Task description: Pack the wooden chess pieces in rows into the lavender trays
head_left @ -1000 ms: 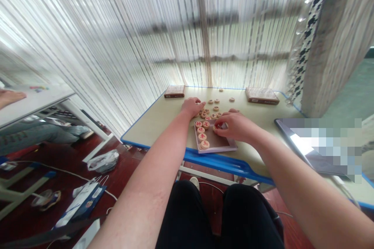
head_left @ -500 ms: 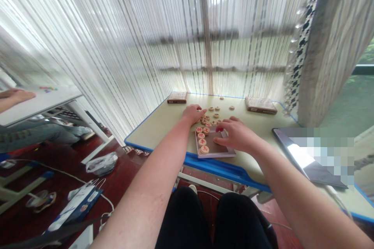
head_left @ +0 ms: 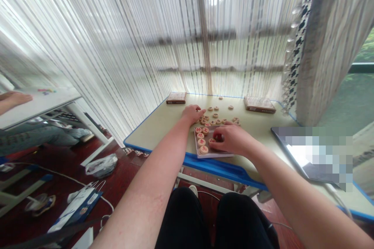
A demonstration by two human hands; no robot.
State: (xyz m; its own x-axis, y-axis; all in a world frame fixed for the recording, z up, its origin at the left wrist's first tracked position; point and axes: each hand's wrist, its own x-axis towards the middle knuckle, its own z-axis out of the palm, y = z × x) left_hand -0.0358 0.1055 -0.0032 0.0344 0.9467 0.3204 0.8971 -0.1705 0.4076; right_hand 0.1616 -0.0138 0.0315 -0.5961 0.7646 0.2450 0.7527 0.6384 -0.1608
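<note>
My right hand (head_left: 229,137) reaches over a shallow open box (head_left: 214,155) and pinches a Chinese chess piece (head_left: 211,141) low inside it. Along the box's left side lie several round wooden pieces with red characters, among them the bottom-left piece (head_left: 203,149) and one at the top (head_left: 205,130). My left hand (head_left: 193,113) rests on the table just beyond the box's far left corner, thumb and forefinger apart, beside a small group of pieces (head_left: 206,118). Whether it touches any of them is hidden.
More loose pieces (head_left: 215,115) lie scattered beyond the box. Two closed boxes sit at the back, one left (head_left: 176,98) and one right (head_left: 260,104). A dark tablet (head_left: 292,163) lies at the right with a cable. Another person's hand (head_left: 16,98) rests on a white table at left.
My right hand has moved left and down into the box, and a piece now shows at its fingertips there. My left hand has stayed about where it was.
</note>
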